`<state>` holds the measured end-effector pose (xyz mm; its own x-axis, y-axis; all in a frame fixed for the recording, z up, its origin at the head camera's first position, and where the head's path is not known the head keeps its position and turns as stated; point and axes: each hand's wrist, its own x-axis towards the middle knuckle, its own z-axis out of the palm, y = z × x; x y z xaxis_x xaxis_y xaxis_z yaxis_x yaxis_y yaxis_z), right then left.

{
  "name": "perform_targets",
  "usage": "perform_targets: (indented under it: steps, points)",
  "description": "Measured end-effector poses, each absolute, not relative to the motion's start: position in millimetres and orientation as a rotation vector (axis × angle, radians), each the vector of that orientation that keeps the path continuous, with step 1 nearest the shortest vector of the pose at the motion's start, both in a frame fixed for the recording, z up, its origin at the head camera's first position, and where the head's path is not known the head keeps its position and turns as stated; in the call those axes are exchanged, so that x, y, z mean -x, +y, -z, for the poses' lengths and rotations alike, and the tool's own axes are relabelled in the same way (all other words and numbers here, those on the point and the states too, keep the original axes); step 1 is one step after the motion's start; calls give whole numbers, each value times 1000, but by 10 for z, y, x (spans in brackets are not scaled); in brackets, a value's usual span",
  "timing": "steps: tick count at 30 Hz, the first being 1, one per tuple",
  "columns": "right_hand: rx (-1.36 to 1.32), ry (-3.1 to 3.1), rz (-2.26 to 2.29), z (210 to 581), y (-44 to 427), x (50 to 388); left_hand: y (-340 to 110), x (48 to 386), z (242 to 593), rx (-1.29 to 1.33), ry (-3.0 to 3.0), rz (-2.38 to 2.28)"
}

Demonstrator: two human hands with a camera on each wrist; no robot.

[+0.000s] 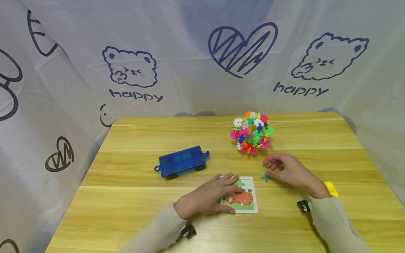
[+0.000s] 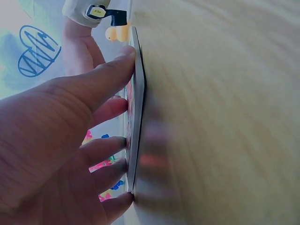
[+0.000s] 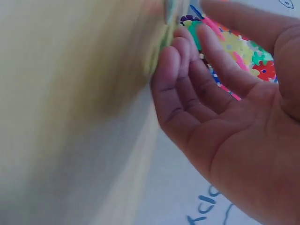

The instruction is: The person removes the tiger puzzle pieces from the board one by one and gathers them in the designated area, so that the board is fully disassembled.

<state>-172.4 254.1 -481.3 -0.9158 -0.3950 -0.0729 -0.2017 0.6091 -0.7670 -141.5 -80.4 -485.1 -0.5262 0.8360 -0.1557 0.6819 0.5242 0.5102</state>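
Observation:
A small jigsaw puzzle [image 1: 250,207] with a white frame and an orange-and-green picture lies on the table; gaps show in its upper part. My left hand [image 1: 211,196] rests across its left side, fingers spread, covering part of the picture. In the left wrist view the thumb and fingertips touch the thin board [image 2: 137,108]. To the right of the frame lies a loose blue-green puzzle piece [image 1: 264,176]. My right hand [image 1: 289,170] hovers beside it, thumb tip close to the piece and fingers loosely bent, with nothing visible between them.
A blue toy wagon [image 1: 181,162] stands left of the puzzle. Behind the right hand sits a ball of colorful flower-shaped connectors [image 1: 252,133]. A yellow toy [image 1: 331,188] is partly hidden by the right wrist. A printed white cloth [image 1: 190,63] hangs behind the wooden table [image 1: 126,211].

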Motion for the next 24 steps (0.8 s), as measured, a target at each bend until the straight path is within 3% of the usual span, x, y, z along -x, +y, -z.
perform_targets:
  steps: [7, 24]
  points:
    - [513, 2671, 921, 4697, 2482, 1625, -803, 1415, 4843, -1264, 2390, -532]
    - [546, 2718, 906, 4757, 2386, 1644, -795, 1418, 4863, -1253, 2387, -548]
